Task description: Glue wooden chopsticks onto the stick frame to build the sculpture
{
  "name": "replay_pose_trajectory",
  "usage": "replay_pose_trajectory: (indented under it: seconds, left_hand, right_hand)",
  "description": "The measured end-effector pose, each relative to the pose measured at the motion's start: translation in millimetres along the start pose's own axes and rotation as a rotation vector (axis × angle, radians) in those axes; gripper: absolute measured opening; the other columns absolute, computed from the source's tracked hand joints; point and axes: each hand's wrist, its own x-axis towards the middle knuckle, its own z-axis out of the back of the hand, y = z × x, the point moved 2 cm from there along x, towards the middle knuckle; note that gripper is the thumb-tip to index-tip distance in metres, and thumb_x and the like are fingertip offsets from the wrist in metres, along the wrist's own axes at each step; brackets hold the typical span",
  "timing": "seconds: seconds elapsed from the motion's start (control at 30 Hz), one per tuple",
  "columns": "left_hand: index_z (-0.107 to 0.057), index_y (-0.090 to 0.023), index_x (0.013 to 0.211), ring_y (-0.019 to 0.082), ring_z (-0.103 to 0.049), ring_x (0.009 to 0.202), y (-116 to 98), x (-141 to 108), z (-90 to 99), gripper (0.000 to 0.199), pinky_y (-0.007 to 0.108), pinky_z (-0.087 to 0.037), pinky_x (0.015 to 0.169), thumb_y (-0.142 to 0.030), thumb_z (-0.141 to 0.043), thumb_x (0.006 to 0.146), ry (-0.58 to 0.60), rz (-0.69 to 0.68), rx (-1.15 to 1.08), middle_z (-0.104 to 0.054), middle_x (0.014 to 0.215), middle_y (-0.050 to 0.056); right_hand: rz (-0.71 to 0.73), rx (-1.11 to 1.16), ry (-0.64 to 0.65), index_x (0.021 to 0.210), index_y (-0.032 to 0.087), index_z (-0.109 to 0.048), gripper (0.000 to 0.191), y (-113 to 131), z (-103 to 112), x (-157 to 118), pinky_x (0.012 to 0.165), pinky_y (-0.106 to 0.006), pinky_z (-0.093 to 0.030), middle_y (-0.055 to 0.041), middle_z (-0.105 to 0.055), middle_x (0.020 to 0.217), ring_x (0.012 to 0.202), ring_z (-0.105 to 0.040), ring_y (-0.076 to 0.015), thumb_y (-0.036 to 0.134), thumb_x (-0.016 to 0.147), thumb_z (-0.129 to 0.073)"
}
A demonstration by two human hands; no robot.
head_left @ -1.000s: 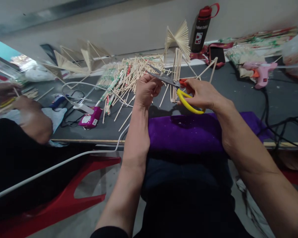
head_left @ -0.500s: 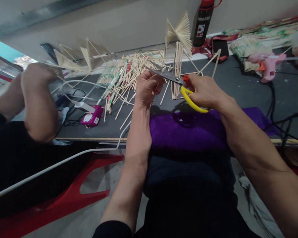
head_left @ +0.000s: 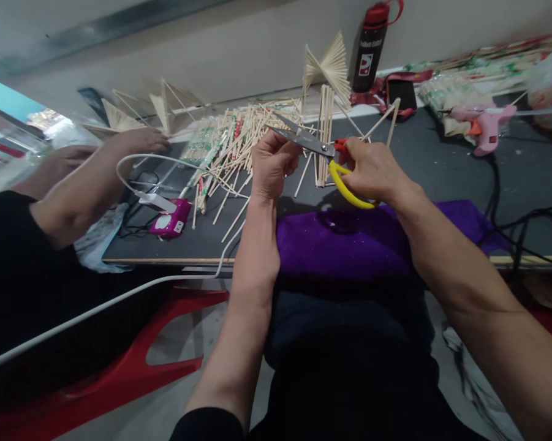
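Observation:
My right hand is wrapped round the handles of a pair of scissors, one handle yellow and the other orange-red. The blades point left, slightly apart, right above the fingers of my left hand. That hand is closed in a pinch, and whatever it holds is hidden. Behind it lies a loose heap of wooden sticks, some in green-and-red printed wrappers. A bundle of upright-looking sticks stands just beyond the scissors. A purple cloth hangs over the table edge below my hands.
Fanned stick models stand by the wall near a dark bottle. On the right lie a pink glue gun, a phone and black cables. A magenta power adapter and another person's arm are on the left.
The other person's arm at the left has stretched forward toward the stick models. My hands and the scissors hold nearly the same pose, while the view has shifted slightly.

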Motion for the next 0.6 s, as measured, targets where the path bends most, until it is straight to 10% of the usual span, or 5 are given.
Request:
replay_pose_trajectory:
  seconds: [0.6]
  left_hand:
    - [-0.063,-0.019,0.064,0.001,-0.031,0.031,2,2,-3.6,0.038,0.018,-0.015,0.029,-0.048,-0.088,0.072,0.151,-0.109,-0.188,-0.049,0.046,-0.008]
  right_hand:
    - [-0.060,-0.051,0.136,0.117,0.019,-0.065,0.055,5,10,-4,0.076,-0.039,-0.046,-0.0089,-0.071,0.095,0.086,-0.066,-0.0296,0.059,0.080,-0.064]
